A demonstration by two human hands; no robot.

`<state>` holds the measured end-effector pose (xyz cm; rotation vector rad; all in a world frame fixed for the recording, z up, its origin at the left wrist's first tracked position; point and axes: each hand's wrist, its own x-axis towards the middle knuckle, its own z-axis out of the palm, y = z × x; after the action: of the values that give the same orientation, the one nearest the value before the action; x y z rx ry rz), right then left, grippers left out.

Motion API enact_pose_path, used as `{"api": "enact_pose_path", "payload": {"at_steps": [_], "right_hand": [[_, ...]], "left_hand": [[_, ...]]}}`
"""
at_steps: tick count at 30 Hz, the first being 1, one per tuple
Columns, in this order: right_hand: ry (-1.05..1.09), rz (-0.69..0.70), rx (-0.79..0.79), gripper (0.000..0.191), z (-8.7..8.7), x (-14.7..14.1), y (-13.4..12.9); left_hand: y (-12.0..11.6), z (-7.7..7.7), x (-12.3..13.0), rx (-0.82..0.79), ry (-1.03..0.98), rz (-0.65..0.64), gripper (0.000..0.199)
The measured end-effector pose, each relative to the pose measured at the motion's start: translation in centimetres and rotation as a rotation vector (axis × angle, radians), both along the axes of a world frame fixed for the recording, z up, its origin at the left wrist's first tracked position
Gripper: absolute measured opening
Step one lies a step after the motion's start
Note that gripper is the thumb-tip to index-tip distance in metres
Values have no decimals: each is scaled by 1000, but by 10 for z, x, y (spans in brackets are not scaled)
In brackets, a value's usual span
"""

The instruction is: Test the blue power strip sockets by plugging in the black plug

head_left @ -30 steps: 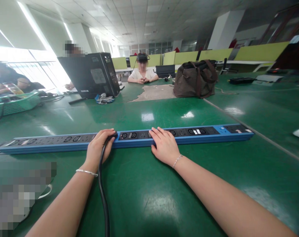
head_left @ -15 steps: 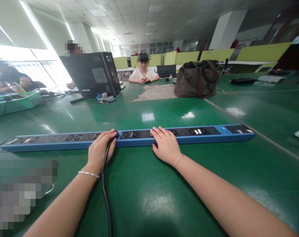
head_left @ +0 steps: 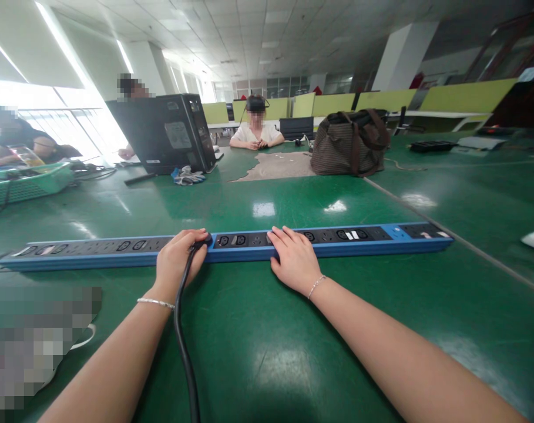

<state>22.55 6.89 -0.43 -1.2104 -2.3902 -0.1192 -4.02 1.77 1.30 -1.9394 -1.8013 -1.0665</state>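
A long blue power strip (head_left: pixel 249 253) with black socket panels lies crosswise in front of me. My left hand (head_left: pixel 178 258) is closed around a black plug (head_left: pixel 207 239) at the strip's middle; how deep the plug sits in a socket is hidden by my fingers. From it a thick black power cable (head_left: pixel 184 346) runs down past my wrist to the bottom of the view. Right of it, my right hand (head_left: pixel 294 258) grips the strip, fingers over the sockets and thumb against the near side.
Across the green table (head_left: pixel 231 205) stand a black computer case (head_left: pixel 170 132), gloves (head_left: pixel 188 175) and a brown bag (head_left: pixel 348 144). A green basket (head_left: pixel 33 187) with items sits at left. A person (head_left: pixel 257 132) wearing a headset sits opposite; others are at the left. A blurred-out patch covers the lower left.
My left wrist and the cable below it have shifted slightly left. The plug, the strip and my right hand look nearly the same.
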Motion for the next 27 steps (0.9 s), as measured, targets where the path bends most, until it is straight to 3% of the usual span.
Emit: {"api": "enact_pose_path", "payload": {"at_steps": [12, 17, 19, 24, 27], "right_hand": [[-3, 1, 3, 53, -1, 0, 0], [-3, 5, 14, 53, -1, 1, 0], [-6, 6, 15, 53, -1, 1, 1], [-12, 5, 16, 53, -1, 1, 1], [-13, 6, 14, 53, -1, 1, 1]], "left_hand": [[-9, -13, -2, 47, 17, -64, 30], [-7, -11, -7, -61, -258, -118, 32], [-7, -5, -6, -107, -417, -68, 29], [-9, 17, -5, -213, -585, 285, 32], [-8, 23, -4, -462, -667, 291, 49]]}}
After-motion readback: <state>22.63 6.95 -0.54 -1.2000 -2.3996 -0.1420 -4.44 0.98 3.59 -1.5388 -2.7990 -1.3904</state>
